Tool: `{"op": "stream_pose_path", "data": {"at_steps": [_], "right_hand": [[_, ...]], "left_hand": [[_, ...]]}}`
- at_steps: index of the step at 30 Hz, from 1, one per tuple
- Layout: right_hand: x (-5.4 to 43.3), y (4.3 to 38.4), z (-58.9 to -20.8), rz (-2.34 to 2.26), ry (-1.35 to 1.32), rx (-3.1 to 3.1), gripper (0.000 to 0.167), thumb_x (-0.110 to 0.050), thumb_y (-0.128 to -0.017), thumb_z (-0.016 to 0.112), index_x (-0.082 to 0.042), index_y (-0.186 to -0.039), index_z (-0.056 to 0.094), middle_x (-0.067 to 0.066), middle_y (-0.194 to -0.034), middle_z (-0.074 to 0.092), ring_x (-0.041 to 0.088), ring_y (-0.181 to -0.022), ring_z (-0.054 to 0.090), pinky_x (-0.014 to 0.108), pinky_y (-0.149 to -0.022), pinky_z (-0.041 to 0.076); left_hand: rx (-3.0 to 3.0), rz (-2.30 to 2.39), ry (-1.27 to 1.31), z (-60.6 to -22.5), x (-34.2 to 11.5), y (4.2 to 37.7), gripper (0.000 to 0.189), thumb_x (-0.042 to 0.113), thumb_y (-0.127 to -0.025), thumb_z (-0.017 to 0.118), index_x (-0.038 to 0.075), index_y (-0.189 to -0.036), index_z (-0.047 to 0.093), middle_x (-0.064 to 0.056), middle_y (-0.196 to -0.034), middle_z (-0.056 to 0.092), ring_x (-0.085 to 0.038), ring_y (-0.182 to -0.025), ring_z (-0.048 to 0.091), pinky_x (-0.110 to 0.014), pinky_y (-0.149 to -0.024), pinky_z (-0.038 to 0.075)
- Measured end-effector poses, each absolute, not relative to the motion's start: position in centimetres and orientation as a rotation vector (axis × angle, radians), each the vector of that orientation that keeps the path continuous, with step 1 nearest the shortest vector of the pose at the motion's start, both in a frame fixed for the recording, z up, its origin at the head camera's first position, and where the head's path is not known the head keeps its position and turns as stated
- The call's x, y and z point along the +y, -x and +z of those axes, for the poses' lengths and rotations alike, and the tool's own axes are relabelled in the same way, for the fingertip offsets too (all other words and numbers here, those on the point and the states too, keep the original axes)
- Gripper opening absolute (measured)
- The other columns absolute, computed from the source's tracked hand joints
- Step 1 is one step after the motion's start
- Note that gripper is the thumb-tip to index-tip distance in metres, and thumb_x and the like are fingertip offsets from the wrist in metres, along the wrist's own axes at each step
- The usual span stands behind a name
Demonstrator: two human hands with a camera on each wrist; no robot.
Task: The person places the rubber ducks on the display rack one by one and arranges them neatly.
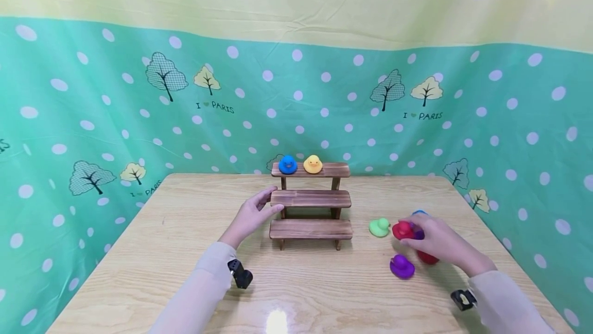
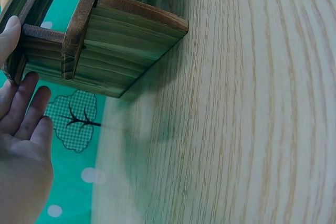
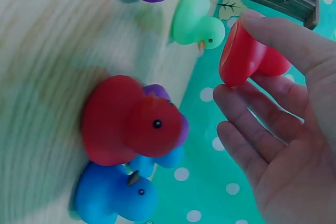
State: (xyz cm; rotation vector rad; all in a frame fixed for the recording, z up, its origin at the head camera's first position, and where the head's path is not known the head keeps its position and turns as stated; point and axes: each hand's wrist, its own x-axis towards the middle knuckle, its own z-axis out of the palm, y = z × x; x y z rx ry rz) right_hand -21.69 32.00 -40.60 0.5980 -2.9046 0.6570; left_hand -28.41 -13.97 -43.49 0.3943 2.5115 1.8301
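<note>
A small three-tier wooden shelf [image 1: 311, 198] stands on the table, a blue rubber duck [image 1: 288, 164] and a yellow rubber duck [image 1: 313, 164] on its top tier. My left hand [image 1: 249, 218] holds the left end of its middle tier, thumb at the front and fingers behind. At the right, my right hand [image 1: 439, 242] pinches a red rubber duck [image 3: 244, 56] between thumb and fingers, above the table. Left of that hand sits a green duck [image 1: 380, 227], and nearer the front a purple duck [image 1: 401, 267]. Beneath the hand is another red duck [image 3: 113, 124], partly hidden in the head view.
Close by the lower red duck are a blue duck [image 3: 105, 195] and, behind it, a second purple duck [image 3: 157, 93] and a light blue one [image 3: 168, 158], partly covered. A green dotted curtain [image 1: 250, 97] hangs behind and beside the wooden table [image 1: 204, 205].
</note>
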Motion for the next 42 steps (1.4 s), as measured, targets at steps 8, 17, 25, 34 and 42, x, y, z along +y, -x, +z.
{"op": "stream_pose_path", "data": {"at_steps": [8,17,25,34,42], "right_hand": [[31.5,22.3,-39.9,0.671,-0.642,-2.854,0.046,-0.020,-0.082,0.085,0.000,-0.120,0.068,0.006,-0.107,0.068,0.021,-0.092,0.065,0.047,-0.081,0.059],[30.3,23.2,-38.6,0.708,-0.674,-2.831,0.049,-0.020,-0.083,0.084,-0.001,-0.125,0.066,0.007,-0.112,0.068,0.025,-0.097,0.066,0.041,-0.078,0.059],[28.7,23.8,-37.1,0.735,-0.677,-2.807,0.054,-0.024,-0.086,0.082,-0.002,-0.131,0.063,0.009,-0.117,0.068,0.032,-0.107,0.064,0.055,-0.089,0.055],[26.8,25.0,-35.4,0.717,-0.721,-2.780,0.053,-0.030,-0.089,0.078,-0.005,-0.134,0.062,0.015,-0.125,0.065,0.037,-0.114,0.062,0.057,-0.093,0.052],[25.3,26.1,-34.3,0.795,-0.783,-2.734,0.050,-0.029,-0.087,0.081,-0.009,-0.130,0.065,0.006,-0.122,0.065,0.027,-0.109,0.062,0.051,-0.092,0.052]], "left_hand": [[2.517,1.831,-0.369,-43.4,-14.0,28.3,0.071,0.041,-0.090,0.076,0.014,-0.150,0.048,-0.011,-0.149,0.049,-0.026,-0.141,0.041,-0.038,-0.118,0.031],[2.517,1.830,-0.377,-43.4,-14.0,28.3,0.071,0.041,-0.090,0.076,0.014,-0.149,0.048,-0.011,-0.149,0.049,-0.027,-0.140,0.041,-0.038,-0.118,0.031],[2.519,1.824,-0.380,-43.6,-14.1,28.4,0.072,0.041,-0.090,0.076,0.014,-0.150,0.047,-0.011,-0.150,0.047,-0.027,-0.140,0.041,-0.039,-0.117,0.031],[2.535,1.807,-0.380,-43.4,-14.0,28.3,0.070,0.041,-0.090,0.075,0.015,-0.150,0.048,-0.010,-0.149,0.049,-0.026,-0.139,0.042,-0.038,-0.118,0.031],[2.539,1.811,-0.416,-43.6,-14.1,28.5,0.071,0.038,-0.091,0.076,0.010,-0.150,0.047,-0.014,-0.149,0.049,-0.030,-0.139,0.043,-0.042,-0.118,0.031]]}}
